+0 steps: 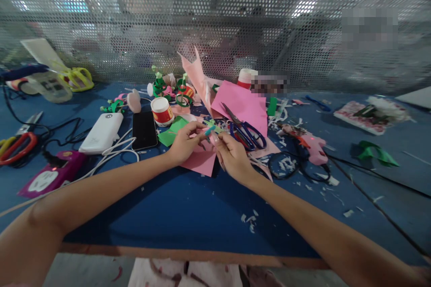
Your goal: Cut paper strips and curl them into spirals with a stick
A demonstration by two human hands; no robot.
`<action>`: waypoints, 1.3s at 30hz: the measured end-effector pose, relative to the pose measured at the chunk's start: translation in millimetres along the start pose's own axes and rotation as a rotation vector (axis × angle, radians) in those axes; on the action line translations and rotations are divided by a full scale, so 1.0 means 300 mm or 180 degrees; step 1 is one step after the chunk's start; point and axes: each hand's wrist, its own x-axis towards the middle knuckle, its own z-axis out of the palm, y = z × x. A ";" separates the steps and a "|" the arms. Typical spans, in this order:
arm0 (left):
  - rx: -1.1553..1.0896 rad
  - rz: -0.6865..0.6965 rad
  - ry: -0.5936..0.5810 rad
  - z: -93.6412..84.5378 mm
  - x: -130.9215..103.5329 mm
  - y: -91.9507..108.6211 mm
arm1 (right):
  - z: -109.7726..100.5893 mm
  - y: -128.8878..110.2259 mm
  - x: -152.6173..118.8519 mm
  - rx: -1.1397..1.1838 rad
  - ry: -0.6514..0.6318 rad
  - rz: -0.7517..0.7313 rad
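My left hand (185, 142) and my right hand (233, 156) meet over the middle of the table, with their fingertips almost touching. At the fingertips of my left hand is a small teal strip (210, 130), pinched between thumb and finger. The thumb and fingers of my right hand are closed at a small pinkish piece, too blurred to name. Just beyond the fingertips shows a light green paper piece (211, 123). Pink paper (202, 164) lies beneath both hands, and green paper (172, 132) is beside my left hand. Blue-handled scissors (249, 131) rest just past my right hand.
Left of my hands are a black phone (144, 130), a white power bank (103, 133), a red-and-white tub (162, 111), a purple power strip (54, 174) and red-yellow scissors (20, 143). Rightward lie a pink glue gun (314, 148), cables and paper scraps. Perforated metal (215, 22) stands behind.
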 end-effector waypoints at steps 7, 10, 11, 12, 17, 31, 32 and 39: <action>-0.0184 -0.0120 -0.0145 -0.001 0.005 -0.006 | -0.001 -0.005 0.007 -0.0263 0.0127 -0.0103; -0.0116 -0.0170 -0.0166 -0.001 0.004 -0.002 | -0.003 0.001 0.009 -0.0355 0.0270 -0.0116; -0.0088 -0.0145 -0.0176 -0.001 0.003 -0.001 | -0.003 0.002 0.009 -0.0378 0.0314 -0.0105; -0.0073 -0.0117 -0.0180 -0.001 0.002 0.000 | -0.003 0.004 0.009 -0.0399 0.0354 -0.0095; 0.0110 -0.0032 -0.0033 0.000 -0.005 0.005 | 0.000 0.008 0.007 -0.0414 0.0391 -0.0006; 0.0685 0.0328 0.0209 0.001 -0.011 0.010 | -0.001 0.021 0.007 -0.0174 0.0349 0.0158; 0.0631 0.0296 0.0218 0.001 -0.011 0.011 | -0.002 0.020 0.007 -0.0182 0.0328 0.0152; 0.0168 -0.0061 0.0170 -0.002 -0.004 0.015 | -0.013 0.000 0.007 -0.0705 0.0386 -0.0113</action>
